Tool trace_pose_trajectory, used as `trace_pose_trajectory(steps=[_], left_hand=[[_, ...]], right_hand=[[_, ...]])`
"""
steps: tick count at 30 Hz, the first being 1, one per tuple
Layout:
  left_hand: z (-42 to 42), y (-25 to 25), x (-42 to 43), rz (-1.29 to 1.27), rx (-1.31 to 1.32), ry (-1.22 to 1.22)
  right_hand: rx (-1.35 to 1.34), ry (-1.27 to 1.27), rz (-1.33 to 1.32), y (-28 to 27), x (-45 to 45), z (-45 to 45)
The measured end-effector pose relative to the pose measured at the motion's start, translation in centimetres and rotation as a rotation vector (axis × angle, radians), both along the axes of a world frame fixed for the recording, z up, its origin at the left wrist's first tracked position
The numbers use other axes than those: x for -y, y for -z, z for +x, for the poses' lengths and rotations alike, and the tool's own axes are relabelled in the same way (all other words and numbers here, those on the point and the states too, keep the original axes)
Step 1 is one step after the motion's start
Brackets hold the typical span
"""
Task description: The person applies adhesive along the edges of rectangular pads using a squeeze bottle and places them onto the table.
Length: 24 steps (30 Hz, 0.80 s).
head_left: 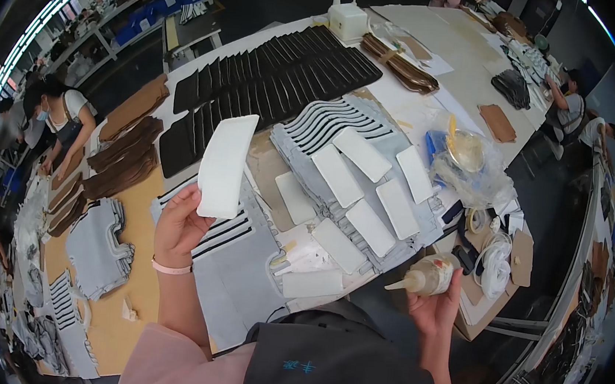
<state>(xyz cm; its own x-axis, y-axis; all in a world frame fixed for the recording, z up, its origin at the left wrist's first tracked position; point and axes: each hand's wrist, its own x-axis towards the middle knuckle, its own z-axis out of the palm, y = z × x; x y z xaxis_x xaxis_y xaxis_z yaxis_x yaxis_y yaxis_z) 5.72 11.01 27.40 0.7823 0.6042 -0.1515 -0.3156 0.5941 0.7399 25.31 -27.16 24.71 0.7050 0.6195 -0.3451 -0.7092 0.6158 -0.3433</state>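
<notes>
My left hand (180, 223) pinches the lower corner of a white curved rectangular pad (227, 166), held up above the table. In my right hand (438, 308) is a squeeze bottle (429, 274) with a pointed nozzle aimed to the left; its contents look pale and cloudy. Several similar white pads (337, 176) lie on stacked light grey pieces (313, 137) between my hands. Under my left hand are more grey pieces with black stripes (225, 236). What material the pads are made of I cannot tell.
Overlapping black pieces (274, 78) cover the table's far side. Brown stacks (126, 152) and grey cut pieces (100, 246) lie at left. A yellowish bowl (465, 149) sits in plastic at right, above a box with white cord (495, 262). A co-worker (71, 114) bends over the left edge.
</notes>
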Motion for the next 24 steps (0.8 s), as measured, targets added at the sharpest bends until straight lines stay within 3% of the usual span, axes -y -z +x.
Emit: trace_pose_trajectory(steps=[4, 9, 14, 18, 24], left_hand=[[-0.6, -3.9, 2.3, 0.177, 0.090, -0.072], [3.9, -2.4, 2.1, 0.224, 0.004, 0.037], [14.4, 7.4, -3.4, 0.327, -0.324, 0.105], [19.6, 16.9, -7.4, 0.139, -0.351, 0.031], [24.0, 24.0, -9.7, -0.088, -0.564, -0.031]], right_hand=[[-0.062, -0.082, 0.055, 0.2, -2.5, -0.1], [-0.051, -0.066, 0.040, 0.2, -1.2, 0.3], [-0.055, 0.071, -0.079, 1.0, 2.0, -0.4], [-0.084, 0.248, -0.078, 1.4, 4.6, -1.7], [-0.170, 0.462, -0.171, 1.0, 6.9, -3.6]])
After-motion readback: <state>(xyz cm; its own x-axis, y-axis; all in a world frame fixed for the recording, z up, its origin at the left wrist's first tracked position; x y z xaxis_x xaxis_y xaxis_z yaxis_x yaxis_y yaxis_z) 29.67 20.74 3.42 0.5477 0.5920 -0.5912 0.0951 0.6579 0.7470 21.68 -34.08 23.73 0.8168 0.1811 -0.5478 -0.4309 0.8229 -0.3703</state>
